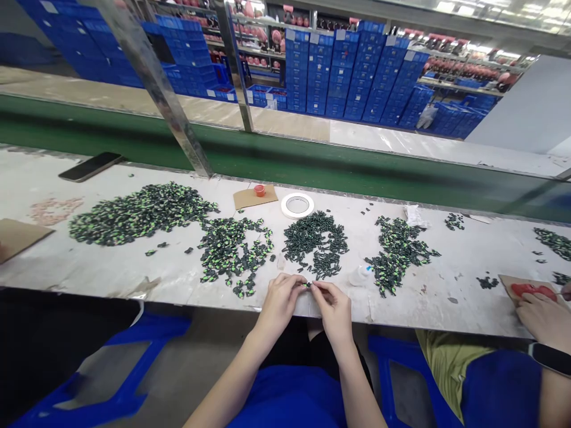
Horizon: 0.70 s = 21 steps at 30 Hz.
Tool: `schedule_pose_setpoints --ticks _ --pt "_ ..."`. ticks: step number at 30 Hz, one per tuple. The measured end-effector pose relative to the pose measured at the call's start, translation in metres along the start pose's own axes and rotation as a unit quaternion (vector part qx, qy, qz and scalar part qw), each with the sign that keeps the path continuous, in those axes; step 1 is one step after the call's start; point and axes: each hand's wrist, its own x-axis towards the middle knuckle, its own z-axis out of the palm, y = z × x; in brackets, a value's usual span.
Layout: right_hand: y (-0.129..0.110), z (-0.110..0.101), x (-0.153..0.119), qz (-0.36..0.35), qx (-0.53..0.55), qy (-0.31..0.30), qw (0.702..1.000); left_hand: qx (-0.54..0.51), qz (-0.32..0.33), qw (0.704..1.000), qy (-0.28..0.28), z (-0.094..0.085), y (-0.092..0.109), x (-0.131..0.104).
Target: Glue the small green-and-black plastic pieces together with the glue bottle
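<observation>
My left hand [282,297] pinches a tiny black-and-green piece [307,285] between thumb and fingers, just over the front edge of the white table [178,279]. Touching it from the other side, my right hand [332,306] holds a small dark part at its fingertips; the exact shape is too small to tell. Straight ahead lies a pile of small dark green parts [316,238]. Left of that is a pile of black-and-green pieces [232,249], with a larger pile [143,214] beyond it. Another pile [397,255] of such pieces sits to the right.
Behind the piles are a roll of white tape [297,205] and cardboard [243,199] with a red cap [259,190]. A small clear bottle [359,275] stands near my right hand. A phone [91,167] lies far left. At right, a co-worker's hand [542,318] touches red material.
</observation>
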Motion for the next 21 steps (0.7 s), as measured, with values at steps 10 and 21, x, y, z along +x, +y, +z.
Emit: schedule_pose_setpoints --ticks 10,21 --pt "-0.009 -0.007 0.001 0.039 0.066 -0.043 0.996 -0.127 -0.019 0.992 -0.014 -0.005 0.005 0.0" --pt "-0.013 -0.011 0.004 -0.056 0.035 -0.039 0.997 -0.172 -0.049 0.984 0.012 -0.008 0.016 -0.001"
